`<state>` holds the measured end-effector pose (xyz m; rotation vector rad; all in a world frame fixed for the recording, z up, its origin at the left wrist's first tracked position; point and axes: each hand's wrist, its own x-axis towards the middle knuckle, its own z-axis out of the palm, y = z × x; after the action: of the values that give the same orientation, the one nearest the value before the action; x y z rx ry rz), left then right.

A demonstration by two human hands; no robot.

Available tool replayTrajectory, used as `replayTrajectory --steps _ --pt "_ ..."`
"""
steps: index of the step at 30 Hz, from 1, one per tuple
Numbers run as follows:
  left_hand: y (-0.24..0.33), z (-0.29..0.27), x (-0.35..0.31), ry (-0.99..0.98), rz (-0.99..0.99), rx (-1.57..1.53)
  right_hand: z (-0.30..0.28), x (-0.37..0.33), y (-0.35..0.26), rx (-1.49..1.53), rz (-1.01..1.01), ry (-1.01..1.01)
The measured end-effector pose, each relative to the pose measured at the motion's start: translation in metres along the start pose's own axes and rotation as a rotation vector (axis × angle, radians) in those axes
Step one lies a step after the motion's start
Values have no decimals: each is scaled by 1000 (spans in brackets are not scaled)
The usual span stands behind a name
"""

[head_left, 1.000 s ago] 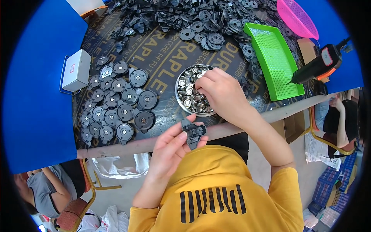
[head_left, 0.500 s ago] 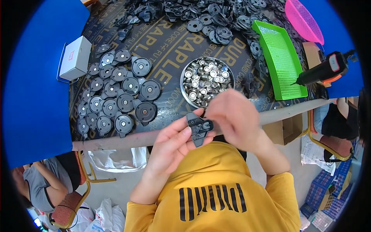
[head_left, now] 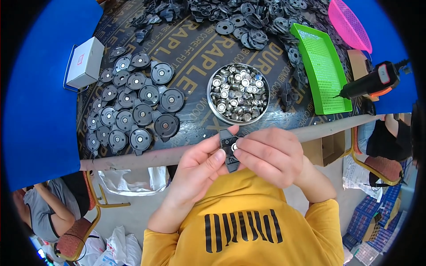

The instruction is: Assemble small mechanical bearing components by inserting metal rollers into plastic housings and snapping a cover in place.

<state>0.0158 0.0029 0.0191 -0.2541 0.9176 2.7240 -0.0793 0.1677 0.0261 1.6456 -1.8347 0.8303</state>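
Just past the table's near edge, my left hand (head_left: 198, 165) is closed round a black plastic part (head_left: 227, 140) with angled ends. Thumb and fingers grip it from the left side. My right hand (head_left: 276, 156) pinches a small round silver metal piece (head_left: 234, 146) against the middle of this part; the fingertips partly cover it. Beyond my hands stands a round metal bowl (head_left: 217, 116), filled with many similar silver pieces (head_left: 242, 86). To the left lie several black round plastic parts (head_left: 161, 73) in rows, with metal centres showing.
A heap of loose black parts (head_left: 253, 21) covers the far side. At right are a green basket (head_left: 313, 86), a pink basket (head_left: 350, 24) and a black electric screwdriver (head_left: 368, 84). A white box (head_left: 86, 64) stands far left. People sit on both sides.
My right hand has come from near the bowl down to the black part, bringing a silver piece against it. The left hand has turned the part slightly.
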Motion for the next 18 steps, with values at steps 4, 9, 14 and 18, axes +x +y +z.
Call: replayTrajectory --steps 4,9,14,18 --pt "-1 -3 0 -48 5 23 -5 2 0 -4 -35 -33" --pt "-3 -6 0 -79 -20 46 -4 -1 -3 -22 -63 -40" --pt "-2 -5 1 -33 -20 55 -3 -4 -4 -20 -61 -80" --pt "-3 -5 2 9 -37 78 -7 -7 0 -24 -53 -96"
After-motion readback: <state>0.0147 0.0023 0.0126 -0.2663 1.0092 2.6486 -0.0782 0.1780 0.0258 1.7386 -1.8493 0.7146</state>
